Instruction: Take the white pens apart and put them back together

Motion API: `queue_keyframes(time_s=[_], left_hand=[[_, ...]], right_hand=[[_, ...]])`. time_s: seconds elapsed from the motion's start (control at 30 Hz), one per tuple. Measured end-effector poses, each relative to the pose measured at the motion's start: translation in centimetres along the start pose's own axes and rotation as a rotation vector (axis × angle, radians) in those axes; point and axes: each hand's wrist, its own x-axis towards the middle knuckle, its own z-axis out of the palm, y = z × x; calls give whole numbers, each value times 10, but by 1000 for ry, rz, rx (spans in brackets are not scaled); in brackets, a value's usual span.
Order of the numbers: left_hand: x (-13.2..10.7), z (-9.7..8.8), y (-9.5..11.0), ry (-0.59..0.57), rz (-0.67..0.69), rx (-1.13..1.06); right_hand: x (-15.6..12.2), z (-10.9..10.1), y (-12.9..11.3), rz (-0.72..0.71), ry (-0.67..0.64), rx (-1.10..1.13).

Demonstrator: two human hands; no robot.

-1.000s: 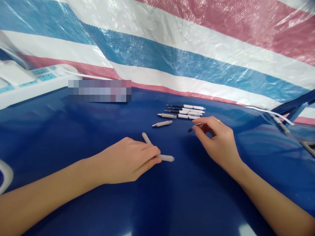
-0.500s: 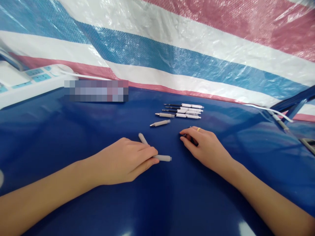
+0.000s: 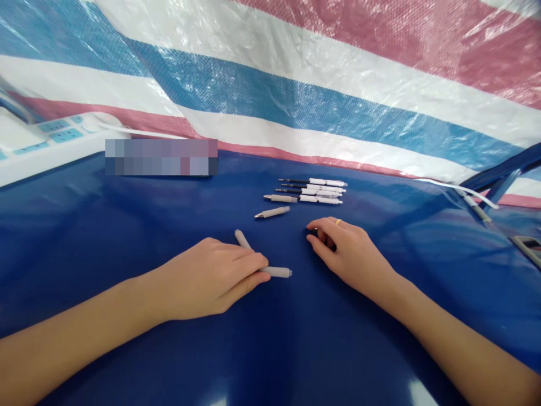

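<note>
The left hand point(image 3: 207, 279) grips closed over two pale grey pen barrels, its fingers curled down on them against the counter point(image 3: 127, 237). One barrel point(image 3: 242, 239) sticks out past the index finger, tilted up and away from the wrist. The other barrel point(image 3: 276, 272) pokes out beyond the fingertips towards the right hand, and the two lie at an angle to each other. The right hand point(image 3: 350, 259), with a gold ring point(image 3: 338, 222) on one finger, rests just beside them with its thumb and fingers drawn together on a small dark pen piece point(image 3: 331, 243), most of which is hidden inside the grip. Both hands sit on the near side of the row of white-barrelled pens point(image 3: 313, 190), whose black tips all point left. Just in front of that row lie a grey pen barrel point(image 3: 280, 198) and, nearest the hands, a grey tapered barrel point(image 3: 272, 212). Well to the left of the row sit a white power strip point(image 3: 59, 138) and a pixelated patch point(image 3: 160, 158). Behind the row hangs a striped red, white and blue tarpaulin point(image 3: 270, 96), and to its right runs a thin white cable point(image 3: 454, 186).
</note>
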Motion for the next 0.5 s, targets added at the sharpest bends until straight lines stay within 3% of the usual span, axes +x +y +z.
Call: queue_keyframes(time_s=[0.17, 0.27, 0.37, 0.5], left_hand=[[0, 0, 0, -21, -18, 13], [0, -1, 1, 5, -27, 18], [0, -1, 3, 38, -38, 9], [2, 1, 6, 69, -38, -10]], right_hand=[[-1, -2, -4, 14, 14, 6], [-6, -5, -12, -155, 7, 83], [-11, -8, -21, -362, -132, 204], [-12, -7, -28, -379, -218, 241]])
